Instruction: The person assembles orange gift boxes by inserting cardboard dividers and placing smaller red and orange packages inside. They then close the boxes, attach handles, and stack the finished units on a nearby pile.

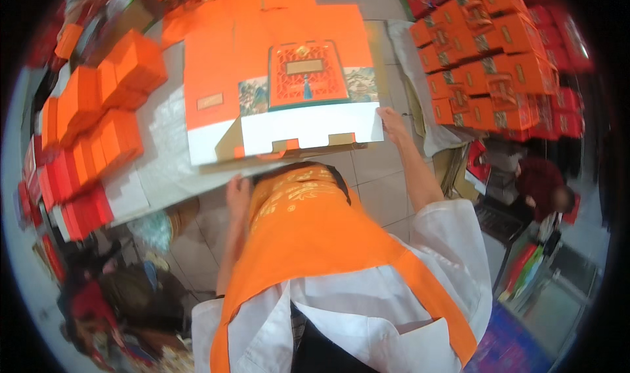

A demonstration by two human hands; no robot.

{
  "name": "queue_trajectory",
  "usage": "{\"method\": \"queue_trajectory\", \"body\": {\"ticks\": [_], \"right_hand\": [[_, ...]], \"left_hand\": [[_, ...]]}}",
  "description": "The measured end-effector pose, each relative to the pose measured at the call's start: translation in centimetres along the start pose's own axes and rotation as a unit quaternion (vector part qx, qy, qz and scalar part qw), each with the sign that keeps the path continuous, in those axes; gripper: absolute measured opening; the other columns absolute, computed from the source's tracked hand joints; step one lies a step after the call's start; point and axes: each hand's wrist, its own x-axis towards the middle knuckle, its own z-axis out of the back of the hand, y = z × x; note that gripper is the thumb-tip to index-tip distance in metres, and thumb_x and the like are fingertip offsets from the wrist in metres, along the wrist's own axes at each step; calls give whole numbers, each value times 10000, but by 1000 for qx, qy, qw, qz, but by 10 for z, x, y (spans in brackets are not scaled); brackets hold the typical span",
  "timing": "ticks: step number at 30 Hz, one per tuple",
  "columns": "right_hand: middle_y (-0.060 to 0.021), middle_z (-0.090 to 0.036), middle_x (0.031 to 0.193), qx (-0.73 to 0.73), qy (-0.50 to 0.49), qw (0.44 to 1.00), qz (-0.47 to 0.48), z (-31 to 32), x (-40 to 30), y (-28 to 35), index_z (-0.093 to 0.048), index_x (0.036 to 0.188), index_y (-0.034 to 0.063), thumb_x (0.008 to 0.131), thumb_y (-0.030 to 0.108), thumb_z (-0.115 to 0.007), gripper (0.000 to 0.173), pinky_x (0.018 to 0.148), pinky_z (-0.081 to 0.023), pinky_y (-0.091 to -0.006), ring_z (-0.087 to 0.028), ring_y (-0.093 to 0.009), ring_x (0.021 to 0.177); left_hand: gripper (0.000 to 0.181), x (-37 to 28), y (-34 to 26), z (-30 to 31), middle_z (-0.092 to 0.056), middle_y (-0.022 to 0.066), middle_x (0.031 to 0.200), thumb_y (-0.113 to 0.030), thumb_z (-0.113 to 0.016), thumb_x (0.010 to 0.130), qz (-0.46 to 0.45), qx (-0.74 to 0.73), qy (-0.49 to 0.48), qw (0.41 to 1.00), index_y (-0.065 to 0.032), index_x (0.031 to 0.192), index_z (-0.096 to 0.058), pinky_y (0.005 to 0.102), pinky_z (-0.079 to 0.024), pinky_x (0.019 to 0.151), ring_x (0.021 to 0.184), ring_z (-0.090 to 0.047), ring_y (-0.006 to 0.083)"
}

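Flat orange cardboard box blanks (221, 73) lie before me on a table, the top one printed with a lattice panel, a tassel and landscape bands. White flaps with cut notches run along the edge nearest me. My right hand (390, 123) grips the right corner of the white flap. Below the near table edge, my left hand (238, 191) is beside my orange apron, blurred; whether it holds anything is unclear.
Orange boxes (113, 73) and red boxes (86, 210) stand on the table's left side. Stacked orange handled boxes (492, 68) stand at the right. A person (544, 188) is at the far right, another (93, 299) at the lower left.
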Motion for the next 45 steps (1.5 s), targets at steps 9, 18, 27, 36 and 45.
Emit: {"method": "queue_trajectory", "body": {"ticks": [9,18,27,36,45], "right_hand": [[-109,-578,907,-193,-228,949,98,-36,19,-110,-546,988,-11,840,274,-535,321,708,-418,-397,-525,-215,823],[-6,-557,734,59,-54,995,-67,-5,-21,-33,-601,895,28,823,307,-599,288,607,-415,-330,-521,-148,684],[-24,-580,807,-218,-40,974,45,-2,-77,51,-588,960,0,836,237,-572,267,651,-413,-283,-525,-120,747],[-40,-578,901,40,-65,983,165,36,-112,167,-543,1085,21,837,182,-592,298,680,-471,-290,-549,-136,798],[-65,-572,1013,-406,-49,770,491,21,-318,438,-520,1141,33,859,223,-560,342,756,-481,-308,-565,-154,874]], "left_hand": [[481,197,2,89,-500,265,1144,-219,-639,751,12,93,-5,996,77,1108,-508,411,-372,935,1080,-478,363],[477,203,13,121,-529,258,1090,-293,-587,778,20,157,-63,985,45,1110,-534,424,-423,860,1007,-527,369],[354,199,-2,121,-575,209,934,-254,-564,794,-31,165,-96,981,56,962,-550,419,-448,769,869,-570,323],[133,176,3,109,-509,36,657,-142,-563,786,96,-214,38,971,-16,763,-528,323,-406,483,571,-493,151],[730,86,-277,140,-257,207,1403,-166,-678,768,-542,12,-58,838,-3,1344,-260,435,-231,1042,1287,-261,355]]}}
